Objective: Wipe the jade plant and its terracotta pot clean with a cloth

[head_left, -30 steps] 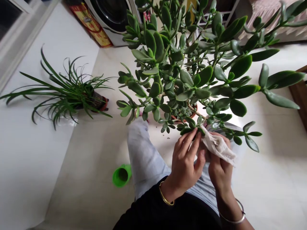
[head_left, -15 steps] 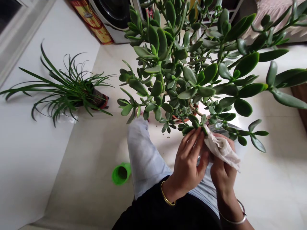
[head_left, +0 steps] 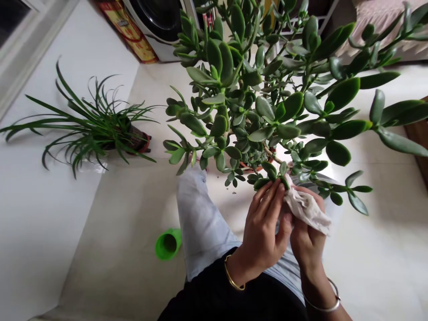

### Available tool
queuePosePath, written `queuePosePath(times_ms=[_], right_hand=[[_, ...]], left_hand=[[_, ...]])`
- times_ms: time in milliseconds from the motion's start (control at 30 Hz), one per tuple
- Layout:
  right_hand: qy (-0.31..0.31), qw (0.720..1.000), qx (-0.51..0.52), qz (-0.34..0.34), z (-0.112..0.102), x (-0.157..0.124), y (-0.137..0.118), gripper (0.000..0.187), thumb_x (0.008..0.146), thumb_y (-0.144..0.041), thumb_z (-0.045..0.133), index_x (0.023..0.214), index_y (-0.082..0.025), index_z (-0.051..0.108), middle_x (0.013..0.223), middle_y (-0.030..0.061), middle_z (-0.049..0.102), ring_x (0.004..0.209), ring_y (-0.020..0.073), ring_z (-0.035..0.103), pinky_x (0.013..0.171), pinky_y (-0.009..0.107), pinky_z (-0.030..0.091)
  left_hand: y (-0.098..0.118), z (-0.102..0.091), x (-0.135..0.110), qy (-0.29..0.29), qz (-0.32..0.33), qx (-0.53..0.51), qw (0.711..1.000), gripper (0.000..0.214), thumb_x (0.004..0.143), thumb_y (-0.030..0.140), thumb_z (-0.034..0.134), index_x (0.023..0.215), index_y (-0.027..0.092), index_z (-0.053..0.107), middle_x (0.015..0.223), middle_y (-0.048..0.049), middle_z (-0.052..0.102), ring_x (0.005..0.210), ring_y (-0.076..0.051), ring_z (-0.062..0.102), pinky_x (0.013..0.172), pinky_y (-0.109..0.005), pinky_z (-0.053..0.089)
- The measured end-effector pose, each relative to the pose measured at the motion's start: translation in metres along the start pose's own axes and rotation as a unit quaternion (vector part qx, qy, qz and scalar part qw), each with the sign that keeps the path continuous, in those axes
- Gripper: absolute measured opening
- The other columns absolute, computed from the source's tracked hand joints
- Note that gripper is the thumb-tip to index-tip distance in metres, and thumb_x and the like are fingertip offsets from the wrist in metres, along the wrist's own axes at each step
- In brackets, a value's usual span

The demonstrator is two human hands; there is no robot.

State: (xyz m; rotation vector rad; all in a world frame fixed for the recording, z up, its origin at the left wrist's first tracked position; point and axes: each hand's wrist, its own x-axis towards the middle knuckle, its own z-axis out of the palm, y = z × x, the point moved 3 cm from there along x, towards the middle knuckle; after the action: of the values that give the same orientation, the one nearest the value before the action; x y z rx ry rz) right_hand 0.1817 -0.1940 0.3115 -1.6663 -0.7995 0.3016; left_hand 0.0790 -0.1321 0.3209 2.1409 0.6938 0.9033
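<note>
A big jade plant (head_left: 264,107) with thick, glossy green leaves fills the upper middle and right of the head view. At its lower edge, my left hand (head_left: 265,227), with a gold bangle at the wrist, has its fingers pressed together against a leaf (head_left: 284,183), holding it from the left. My right hand (head_left: 307,245), a silver bangle on its wrist, is closed around a crumpled white cloth (head_left: 307,207). One end of the cloth touches that same leaf. The right fingertips are hidden under the cloth, and the left thumb lies close to the right hand.
A green cup (head_left: 168,244) stands on the tiled floor left of my leg (head_left: 202,218). Farther left, a long-leaved potted plant (head_left: 103,125) sits against the white wall. A front-loading washing machine (head_left: 160,22) and a red-yellow box (head_left: 132,31) are at the back.
My right hand and the cloth have shifted slightly left, closer to my left hand. My left hand keeps its place at the leaf.
</note>
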Motion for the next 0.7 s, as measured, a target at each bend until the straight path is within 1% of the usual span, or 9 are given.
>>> queuePosePath(times_ms=[100, 167, 267, 367, 467, 567, 700], right_hand=[[-0.017, 1.000, 0.007, 0.005, 0.001, 0.004, -0.002, 0.028, 0.098, -0.031, 0.063, 0.125, -0.024, 0.067, 0.115, 0.0061, 0.072, 0.103, 0.0209, 0.070, 0.091, 0.036, 0.057], [-0.009, 1.000, 0.013, -0.002, 0.000, 0.001, -0.004, 0.028, 0.098, -0.031, 0.063, 0.125, -0.024, 0.067, 0.116, 0.0070, 0.072, 0.104, 0.0214, 0.070, 0.090, 0.036, 0.057], [0.021, 0.999, 0.042, -0.026, -0.002, -0.006, -0.005, 0.030, 0.098, -0.035, 0.063, 0.126, -0.024, 0.067, 0.117, 0.0084, 0.072, 0.105, 0.0232, 0.071, 0.088, 0.037, 0.058], [0.022, 0.996, 0.069, -0.045, -0.003, -0.012, -0.002, 0.029, 0.098, -0.036, 0.063, 0.124, -0.025, 0.068, 0.114, 0.0069, 0.073, 0.103, 0.0222, 0.071, 0.087, 0.035, 0.058], [0.021, 0.998, 0.040, -0.037, -0.002, -0.012, 0.000, 0.029, 0.097, -0.030, 0.064, 0.125, -0.026, 0.068, 0.117, 0.0056, 0.073, 0.105, 0.0201, 0.070, 0.091, 0.033, 0.056], [0.023, 1.000, 0.005, -0.018, -0.001, -0.006, 0.001, 0.029, 0.097, -0.030, 0.065, 0.126, -0.026, 0.068, 0.116, 0.0056, 0.073, 0.103, 0.0200, 0.070, 0.090, 0.034, 0.056], [-0.020, 1.000, 0.010, 0.012, 0.003, 0.003, 0.001, 0.028, 0.098, -0.031, 0.065, 0.124, -0.024, 0.068, 0.116, 0.0060, 0.073, 0.104, 0.0205, 0.070, 0.092, 0.035, 0.056]], left_hand=[[0.000, 0.001, 0.001, -0.006, -0.004, 0.002, 1.000, 0.060, 0.103, 0.020, 0.045, 0.162, 0.013, 0.035, 0.158, -0.0174, 0.053, 0.152, -0.028, 0.044, 0.123, -0.052, 0.047], [0.000, 0.000, 0.002, -0.004, -0.003, -0.002, 1.000, 0.059, 0.104, 0.019, 0.044, 0.162, 0.015, 0.036, 0.158, -0.0169, 0.053, 0.152, -0.028, 0.044, 0.122, -0.052, 0.047], [0.000, -0.001, 0.002, -0.003, -0.007, -0.012, 1.000, 0.060, 0.103, 0.019, 0.045, 0.162, 0.016, 0.036, 0.159, -0.0170, 0.052, 0.152, -0.028, 0.044, 0.122, -0.052, 0.047], [0.001, -0.001, 0.002, -0.011, -0.010, -0.022, 1.000, 0.060, 0.103, 0.019, 0.045, 0.162, 0.014, 0.036, 0.160, -0.0179, 0.051, 0.153, -0.029, 0.042, 0.124, -0.052, 0.045], [0.000, 0.000, 0.002, -0.010, -0.013, -0.023, 1.000, 0.060, 0.103, 0.018, 0.045, 0.162, 0.014, 0.036, 0.160, -0.0178, 0.051, 0.154, -0.028, 0.041, 0.124, -0.053, 0.045], [0.000, 0.000, 0.002, -0.003, -0.009, -0.021, 1.000, 0.061, 0.103, 0.017, 0.045, 0.163, 0.016, 0.033, 0.160, -0.0171, 0.051, 0.153, -0.028, 0.043, 0.123, -0.054, 0.047], [0.000, 0.000, 0.002, -0.011, -0.008, -0.023, 1.000, 0.061, 0.103, 0.018, 0.044, 0.164, 0.015, 0.032, 0.160, -0.0163, 0.052, 0.153, -0.027, 0.043, 0.122, -0.054, 0.048]])
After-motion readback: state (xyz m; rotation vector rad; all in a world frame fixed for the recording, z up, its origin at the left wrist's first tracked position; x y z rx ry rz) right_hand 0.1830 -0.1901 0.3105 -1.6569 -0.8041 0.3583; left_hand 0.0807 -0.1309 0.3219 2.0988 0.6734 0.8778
